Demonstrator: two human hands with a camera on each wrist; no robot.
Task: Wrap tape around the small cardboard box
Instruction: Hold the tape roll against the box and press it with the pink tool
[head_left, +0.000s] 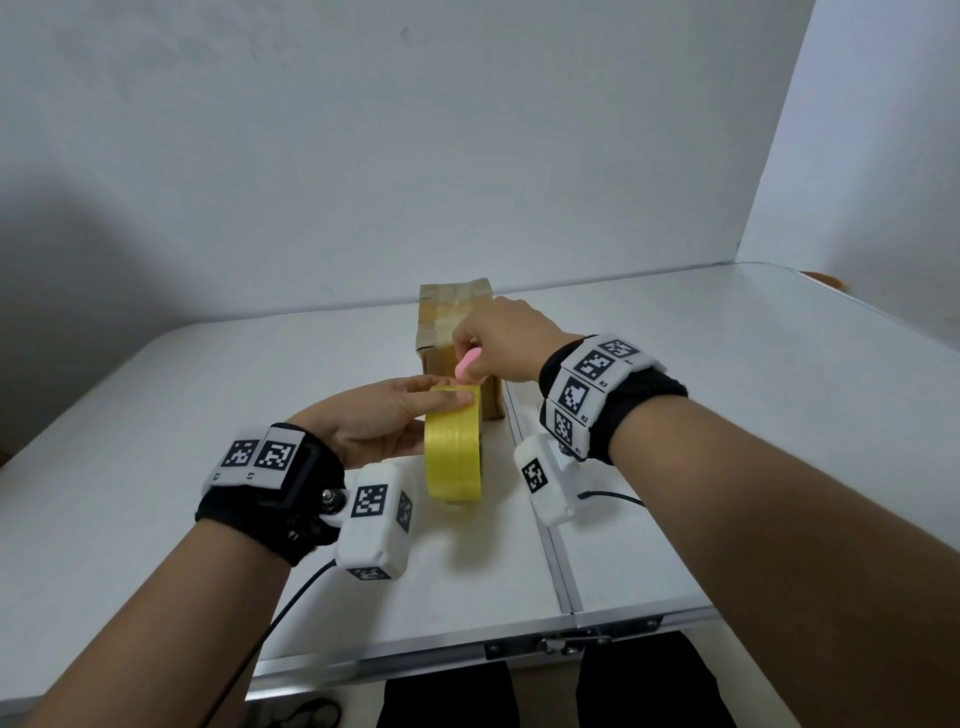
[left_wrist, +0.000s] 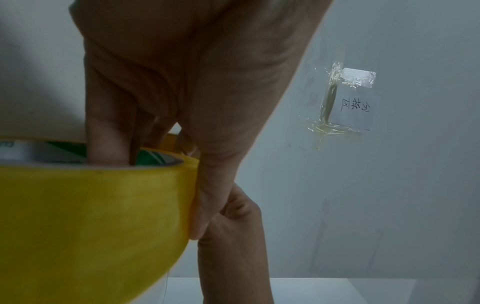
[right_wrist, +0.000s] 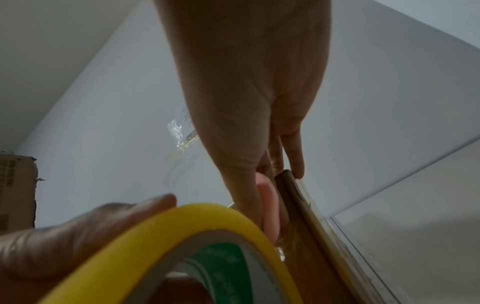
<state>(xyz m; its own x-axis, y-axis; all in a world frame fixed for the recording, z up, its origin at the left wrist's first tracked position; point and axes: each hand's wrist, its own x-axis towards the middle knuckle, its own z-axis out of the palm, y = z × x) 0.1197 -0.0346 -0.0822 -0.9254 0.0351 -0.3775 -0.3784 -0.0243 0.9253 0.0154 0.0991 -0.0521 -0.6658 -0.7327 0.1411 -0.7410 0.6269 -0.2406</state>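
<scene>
Cardboard box (head_left: 457, 332) — left hand (head_left: 379, 421) grips yellow tape roll (head_left: 454, 447) beside it; right hand (head_left: 498, 338) pinches pink cutter (head_left: 466, 364). Risk — strip wrinkling, slack.

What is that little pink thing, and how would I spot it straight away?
Start at the white table and find the tall cardboard box standing near its middle. Just in front of it, above the yellow tape roll, the right hand pinches a small pink object. I cannot tell what it is, but nothing else there is pink.
</scene>
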